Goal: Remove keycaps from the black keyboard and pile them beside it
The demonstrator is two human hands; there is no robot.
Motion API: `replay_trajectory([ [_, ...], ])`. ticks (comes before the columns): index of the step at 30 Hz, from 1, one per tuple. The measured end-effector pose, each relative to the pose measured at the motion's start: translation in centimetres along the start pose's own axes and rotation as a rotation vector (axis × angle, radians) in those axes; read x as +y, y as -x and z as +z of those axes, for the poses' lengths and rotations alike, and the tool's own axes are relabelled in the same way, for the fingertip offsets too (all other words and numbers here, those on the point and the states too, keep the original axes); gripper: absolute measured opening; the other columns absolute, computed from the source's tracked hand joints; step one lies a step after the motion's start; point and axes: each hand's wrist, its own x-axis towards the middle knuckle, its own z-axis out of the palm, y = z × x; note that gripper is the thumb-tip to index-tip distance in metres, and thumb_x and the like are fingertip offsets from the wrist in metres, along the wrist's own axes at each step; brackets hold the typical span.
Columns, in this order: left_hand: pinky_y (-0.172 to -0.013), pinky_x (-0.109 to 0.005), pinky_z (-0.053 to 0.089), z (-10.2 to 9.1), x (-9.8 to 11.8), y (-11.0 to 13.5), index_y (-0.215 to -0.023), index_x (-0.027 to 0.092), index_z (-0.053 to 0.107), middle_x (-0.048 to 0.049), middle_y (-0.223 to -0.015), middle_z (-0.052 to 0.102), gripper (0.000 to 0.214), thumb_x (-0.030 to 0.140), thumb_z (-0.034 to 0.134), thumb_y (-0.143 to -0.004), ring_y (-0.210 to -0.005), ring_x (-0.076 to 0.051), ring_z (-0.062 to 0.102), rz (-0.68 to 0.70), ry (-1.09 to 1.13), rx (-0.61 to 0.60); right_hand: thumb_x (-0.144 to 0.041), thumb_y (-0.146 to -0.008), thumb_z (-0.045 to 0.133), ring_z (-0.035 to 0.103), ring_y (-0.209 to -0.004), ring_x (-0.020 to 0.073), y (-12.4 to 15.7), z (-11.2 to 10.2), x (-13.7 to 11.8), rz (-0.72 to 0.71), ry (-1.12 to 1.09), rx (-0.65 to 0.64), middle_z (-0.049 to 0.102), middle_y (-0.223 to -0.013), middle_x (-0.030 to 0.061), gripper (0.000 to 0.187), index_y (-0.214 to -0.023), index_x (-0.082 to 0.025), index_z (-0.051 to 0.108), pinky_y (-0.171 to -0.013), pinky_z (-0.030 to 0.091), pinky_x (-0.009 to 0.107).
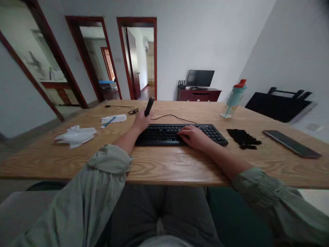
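Sitting at a wooden table (167, 168), we have a black keyboard (164, 133) laid flat in front of us, near the middle of the tabletop. Our left hand (142, 119) is raised at the keyboard's far left side, fingers closed around a slim black object (149, 105) that points upward; we cannot tell what it is. Our right hand (194, 136) rests over the keyboard, fingers curled and nearly together, tips down among the keys; whether they pinch anything is hidden. Just beyond the keyboard's right end lies a cluster of small black pieces (241, 138), which look like keycaps already taken off. We judge the work to be partway along: those pieces are apart from the board, and none of them is in place. How many keys are left on it is too dark to count. To the left sit a crumpled white tissue (76, 136) and a blue stick (110, 121).
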Motion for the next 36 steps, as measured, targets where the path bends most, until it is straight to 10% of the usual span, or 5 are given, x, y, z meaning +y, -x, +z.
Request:
replay_trajectory([
  [10,-0.067,-0.029,0.038,0.1,0.4,0.1,-0.075,0.019,0.049,-0.0005,-0.071,0.051,0.022,0.038,0.056,-0.082,-0.069,-0.016,0.047,0.046,-0.013,-0.025,-0.018,-0.095,0.042,0.06,-0.097,0.0219,0.1,0.3,-0.3,0.006,0.116,-0.038,0.066,-0.108,0.0107,0.04,-0.129,-0.021,0.063,-0.093,0.047,0.039],
  [36,-0.064,-0.029,0.037,-0.4,0.8,0.2,-0.075,0.019,0.051,0.0008,-0.07,0.049,0.022,0.038,0.057,-0.082,-0.068,-0.015,0.047,0.035,-0.011,-0.036,-0.034,-0.086,0.061,0.066,-0.078,0.0177,1.5,-2.1,0.4,0.26,-0.048,-0.011,0.073,-0.089,0.0018,0.017,-0.095,-0.024,0.072,-0.072,0.048,0.029],
])
